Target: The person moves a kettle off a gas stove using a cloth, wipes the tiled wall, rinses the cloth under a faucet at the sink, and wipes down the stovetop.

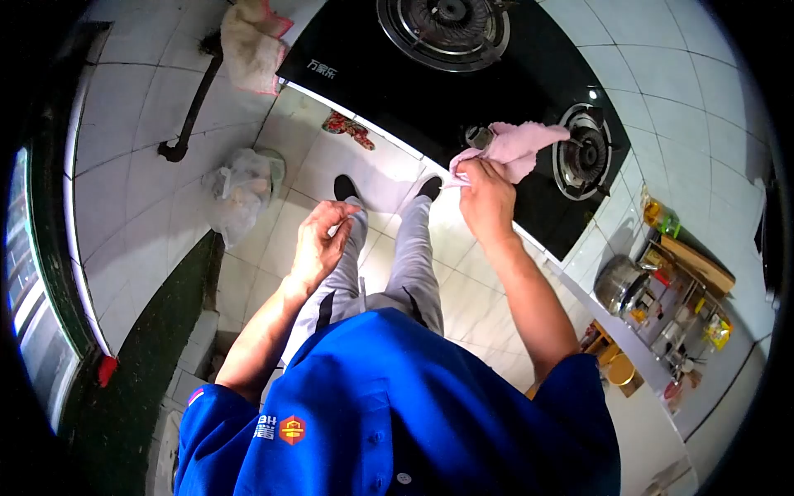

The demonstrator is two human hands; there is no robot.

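A pink cloth [518,149] is gripped in my right hand [486,197], its far part spread over the black glass stove [356,50] near the right burner [584,152]. Beside the cloth a small stove knob [477,136] shows in part. My left hand [321,241] hangs in the air over my left leg, with fingers curled and thumb close to them. Whether anything small is between those fingers I cannot make out. A larger round burner [447,25] sits at the top of the view.
A pale towel [250,48] hangs at upper left by a dark pipe [194,107]. Below it is a white plastic bag [240,194]. A red patterned cloth [348,130] lies near the stove's base. At right stand a metal pot [620,283] and a rack [682,310] with jars.
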